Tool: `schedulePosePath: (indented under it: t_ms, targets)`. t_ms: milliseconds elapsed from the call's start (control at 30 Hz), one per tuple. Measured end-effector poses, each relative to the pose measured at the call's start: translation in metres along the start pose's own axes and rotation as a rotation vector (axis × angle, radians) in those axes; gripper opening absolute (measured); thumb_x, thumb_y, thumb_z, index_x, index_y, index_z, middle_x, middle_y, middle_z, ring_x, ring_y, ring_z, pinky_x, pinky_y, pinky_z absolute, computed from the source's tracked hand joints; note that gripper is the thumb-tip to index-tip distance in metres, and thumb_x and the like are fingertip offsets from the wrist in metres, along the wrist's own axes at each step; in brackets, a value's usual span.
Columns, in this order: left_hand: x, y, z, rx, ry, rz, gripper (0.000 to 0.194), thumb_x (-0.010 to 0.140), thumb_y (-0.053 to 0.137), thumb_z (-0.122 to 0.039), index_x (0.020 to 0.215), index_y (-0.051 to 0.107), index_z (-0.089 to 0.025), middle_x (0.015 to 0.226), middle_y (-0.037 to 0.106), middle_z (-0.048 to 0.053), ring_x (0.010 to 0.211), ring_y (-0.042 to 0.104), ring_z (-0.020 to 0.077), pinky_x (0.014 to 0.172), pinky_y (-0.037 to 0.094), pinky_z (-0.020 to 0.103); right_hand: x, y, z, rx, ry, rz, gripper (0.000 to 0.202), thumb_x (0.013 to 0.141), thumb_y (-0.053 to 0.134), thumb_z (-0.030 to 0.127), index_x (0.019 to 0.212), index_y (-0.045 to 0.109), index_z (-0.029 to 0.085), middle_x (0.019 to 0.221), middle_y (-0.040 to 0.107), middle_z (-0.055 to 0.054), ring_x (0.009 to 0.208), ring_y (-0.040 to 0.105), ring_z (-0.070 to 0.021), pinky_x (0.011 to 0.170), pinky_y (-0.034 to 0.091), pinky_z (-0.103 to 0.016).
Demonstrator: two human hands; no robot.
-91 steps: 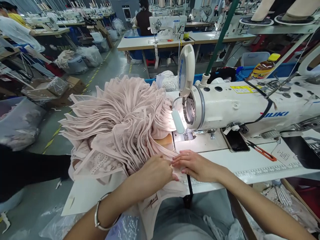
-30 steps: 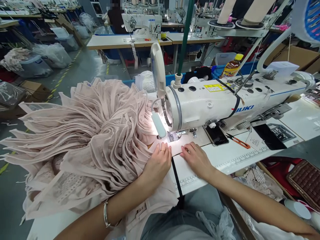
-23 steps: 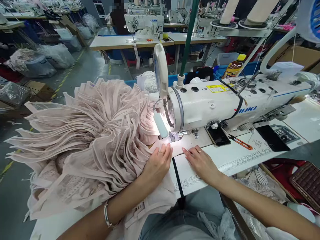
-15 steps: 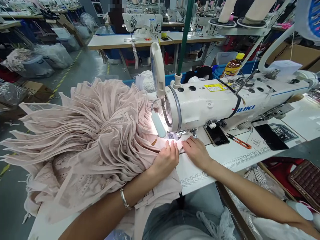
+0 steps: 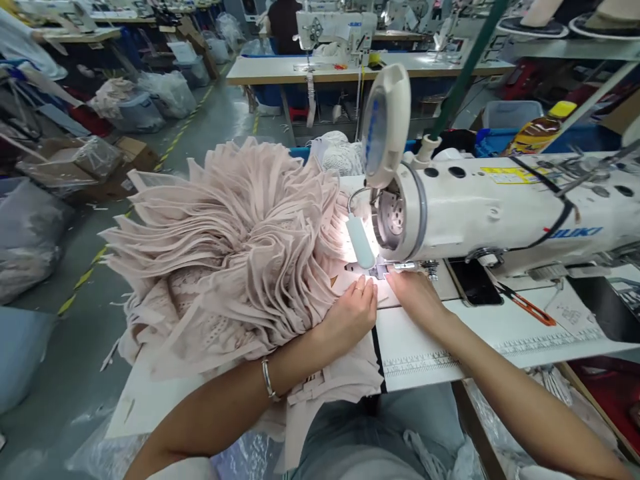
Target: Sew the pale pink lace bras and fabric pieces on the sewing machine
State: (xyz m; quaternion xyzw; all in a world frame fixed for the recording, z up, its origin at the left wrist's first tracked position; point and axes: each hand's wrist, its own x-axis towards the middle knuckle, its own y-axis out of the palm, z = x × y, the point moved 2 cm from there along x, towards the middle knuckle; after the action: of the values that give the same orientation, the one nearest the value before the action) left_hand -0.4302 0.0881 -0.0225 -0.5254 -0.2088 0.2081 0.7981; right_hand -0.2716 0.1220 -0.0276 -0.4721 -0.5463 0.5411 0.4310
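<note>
A white sewing machine (image 5: 450,213) stands over the table, its lamp shining on the needle area. Just in front of the presser foot (image 5: 381,270), my left hand (image 5: 350,310) is closed on pale pink fabric (image 5: 225,233), fingertips pressed together. My right hand (image 5: 417,297) rests close beside it, to the right of the foot, its fingers together at the edge of the same fabric; the fingertips are partly hidden near the machine. The fabric lies in a large ruffled heap left of the machine and hangs over the table's front edge.
Right of my right hand lie a black phone (image 5: 475,281) and orange-handled snips (image 5: 530,307). A bottle (image 5: 540,130) stands behind the machine. A measuring tape strip (image 5: 425,363) runs along the table front. Another sewing table (image 5: 260,70) is beyond.
The view has turned left, so the machine and both hands appear farther right. Both hands stay near the presser foot; the right hand's fingers are slightly closer to the foot.
</note>
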Motion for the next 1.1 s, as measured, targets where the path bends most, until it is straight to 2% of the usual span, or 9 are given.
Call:
schedulePosePath:
  t_ms: [100, 233, 333, 433, 667, 800, 867, 933, 1100]
  targets:
    - [0.001, 0.004, 0.005, -0.121, -0.056, -0.034, 0.038, 0.097, 0.043, -0.002, 0.132, 0.058, 0.003, 0.136, 0.062, 0.022, 0.13, 0.06, 0.0258, 0.111, 0.048, 0.035, -0.001, 0.009, 0.007, 0.047, -0.017, -0.127, 0.019, 0.098, 0.041, 0.02, 0.091, 0.059, 0.018, 0.07, 0.066, -0.007, 0.061, 0.06, -0.0201, 0.054, 0.029, -0.029]
    - [-0.001, 0.012, 0.012, -0.408, -0.239, -0.197, 0.038, 0.098, 0.037, -0.002, 0.13, 0.059, -0.005, 0.132, 0.067, 0.014, 0.129, 0.061, 0.0192, 0.112, 0.048, 0.033, -0.012, 0.018, 0.01, 0.085, -0.006, -0.257, 0.017, 0.093, 0.043, 0.022, 0.091, 0.058, 0.015, 0.067, 0.064, -0.008, 0.057, 0.057, -0.02, 0.054, 0.027, -0.029]
    - [-0.002, 0.016, 0.008, -0.528, -0.146, -0.254, 0.042, 0.098, 0.034, -0.002, 0.131, 0.057, -0.01, 0.136, 0.065, 0.01, 0.133, 0.057, 0.0172, 0.113, 0.048, 0.033, -0.016, 0.021, 0.006, 0.147, 0.017, -0.258, 0.009, 0.086, 0.047, 0.02, 0.086, 0.056, 0.018, 0.065, 0.064, -0.006, 0.055, 0.056, -0.0195, 0.053, 0.025, -0.028]
    - [-0.003, 0.018, 0.0, -0.412, -0.06, -0.182, 0.043, 0.096, 0.037, -0.002, 0.134, 0.056, -0.005, 0.139, 0.062, 0.014, 0.139, 0.052, 0.0228, 0.116, 0.044, 0.035, -0.017, 0.022, 0.004, 0.207, 0.037, -0.247, 0.01, 0.085, 0.045, 0.016, 0.084, 0.055, 0.02, 0.066, 0.066, -0.005, 0.056, 0.056, -0.019, 0.053, 0.025, -0.027]
    - [-0.002, 0.019, -0.007, -0.17, -0.071, -0.102, 0.043, 0.1, 0.037, -0.008, 0.139, 0.052, -0.001, 0.141, 0.06, 0.019, 0.139, 0.05, 0.0287, 0.116, 0.041, 0.04, -0.016, 0.016, 0.003, 0.31, 0.039, -0.224, 0.019, 0.095, 0.04, 0.024, 0.085, 0.055, 0.02, 0.068, 0.066, -0.005, 0.059, 0.058, -0.0195, 0.056, 0.03, -0.028]
    - [0.001, 0.017, -0.006, -0.141, -0.056, -0.154, 0.039, 0.101, 0.036, -0.008, 0.133, 0.056, 0.0, 0.132, 0.064, 0.018, 0.133, 0.056, 0.0273, 0.112, 0.042, 0.038, -0.021, 0.013, -0.01, 0.47, -0.149, -0.196, 0.018, 0.098, 0.043, 0.029, 0.096, 0.058, 0.02, 0.079, 0.068, -0.005, 0.073, 0.064, -0.0205, 0.063, 0.044, -0.029]
    - [0.003, 0.017, -0.005, -0.137, -0.042, -0.17, 0.037, 0.102, 0.035, -0.007, 0.13, 0.058, 0.0, 0.129, 0.065, 0.018, 0.128, 0.059, 0.0251, 0.114, 0.04, 0.037, -0.026, 0.014, -0.018, 0.495, -0.307, -0.28, 0.021, 0.098, 0.048, 0.034, 0.109, 0.06, 0.02, 0.1, 0.07, -0.01, 0.093, 0.065, -0.0233, 0.077, 0.051, -0.034]
    - [0.004, 0.017, -0.005, -0.133, -0.034, -0.181, 0.037, 0.102, 0.034, -0.007, 0.129, 0.057, -0.001, 0.129, 0.065, 0.017, 0.127, 0.059, 0.0233, 0.116, 0.037, 0.037, -0.031, 0.017, -0.024, 0.449, -0.412, -0.408, 0.028, 0.099, 0.051, 0.032, 0.123, 0.059, 0.02, 0.115, 0.067, -0.013, 0.109, 0.061, -0.0254, 0.091, 0.052, -0.041]
    - [0.002, 0.013, -0.003, -0.197, -0.047, -0.22, 0.03, 0.1, 0.035, -0.004, 0.118, 0.059, -0.005, 0.115, 0.067, 0.012, 0.118, 0.06, 0.022, 0.117, 0.035, 0.037, -0.034, 0.022, -0.017, 0.261, -0.498, -0.517, 0.035, 0.101, 0.047, 0.02, 0.134, 0.058, 0.016, 0.119, 0.069, -0.011, 0.108, 0.058, -0.0233, 0.098, 0.05, -0.039]
